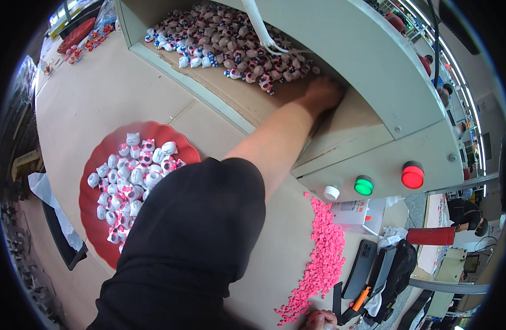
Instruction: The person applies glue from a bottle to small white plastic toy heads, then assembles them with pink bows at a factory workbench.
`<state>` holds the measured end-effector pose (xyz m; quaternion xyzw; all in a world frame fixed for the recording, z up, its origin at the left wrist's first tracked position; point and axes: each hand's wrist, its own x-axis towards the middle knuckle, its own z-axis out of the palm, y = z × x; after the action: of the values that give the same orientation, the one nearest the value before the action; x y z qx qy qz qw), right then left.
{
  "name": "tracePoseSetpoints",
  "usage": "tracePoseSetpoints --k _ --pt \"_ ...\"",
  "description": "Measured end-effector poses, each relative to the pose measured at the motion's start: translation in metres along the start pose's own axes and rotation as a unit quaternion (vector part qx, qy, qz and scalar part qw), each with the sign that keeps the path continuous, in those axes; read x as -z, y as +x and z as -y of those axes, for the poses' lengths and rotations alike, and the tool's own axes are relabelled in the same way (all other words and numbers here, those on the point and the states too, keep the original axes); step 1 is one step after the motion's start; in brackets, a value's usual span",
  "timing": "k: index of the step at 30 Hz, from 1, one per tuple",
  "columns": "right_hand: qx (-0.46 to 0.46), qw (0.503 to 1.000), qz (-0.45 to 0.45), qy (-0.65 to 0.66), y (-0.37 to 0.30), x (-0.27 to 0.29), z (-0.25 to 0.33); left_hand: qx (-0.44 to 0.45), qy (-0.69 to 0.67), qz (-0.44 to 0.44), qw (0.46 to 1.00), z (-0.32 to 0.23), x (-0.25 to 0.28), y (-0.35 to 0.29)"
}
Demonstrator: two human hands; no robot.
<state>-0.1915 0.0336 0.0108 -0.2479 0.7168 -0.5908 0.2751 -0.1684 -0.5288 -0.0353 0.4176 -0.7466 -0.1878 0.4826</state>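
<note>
My left arm, in a black sleeve, stretches up into the open compartment of a pale green machine. My left hand is at the compartment's inner right end, right of a heap of small cat-like figures. Its fingers are dim and partly hidden, so their grip cannot be made out. At the lower edge, only part of my right hand shows, with fingers curled. Something pale may be between them, too small to name. Beside it runs a strip of small pink pieces spread on the table.
A red scalloped tray at left holds several white and pink cat figures. White, green and red buttons line the machine's front. A dark phone, an orange-handled tool and a white box lie right.
</note>
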Motion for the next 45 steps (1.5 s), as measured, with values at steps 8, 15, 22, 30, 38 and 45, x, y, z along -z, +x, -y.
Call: tracePoseSetpoints --k 8,15,22,30,38,45 --pt "0.021 0.999 0.006 -0.042 -0.002 -0.001 -0.002 0.076 -0.061 0.131 0.987 -0.005 0.027 -0.005" --pt "0.009 1.000 0.013 -0.010 0.000 0.003 -0.006 0.068 0.146 -0.110 0.981 0.006 0.044 -0.004" --pt "0.040 0.997 0.020 -0.064 0.000 0.002 -0.008 0.059 0.264 0.063 0.961 -0.010 0.045 0.010" --pt "0.040 0.994 0.036 -0.097 0.000 -0.009 0.005 -0.040 0.190 0.100 0.976 -0.011 0.030 0.006" --pt "-0.024 0.999 0.034 -0.001 -0.004 -0.002 0.006 -0.064 0.139 0.097 0.984 -0.012 0.064 -0.040" --pt "0.089 0.994 0.036 -0.060 0.004 0.001 -0.013 0.050 0.195 0.282 0.938 -0.078 0.154 -0.108"
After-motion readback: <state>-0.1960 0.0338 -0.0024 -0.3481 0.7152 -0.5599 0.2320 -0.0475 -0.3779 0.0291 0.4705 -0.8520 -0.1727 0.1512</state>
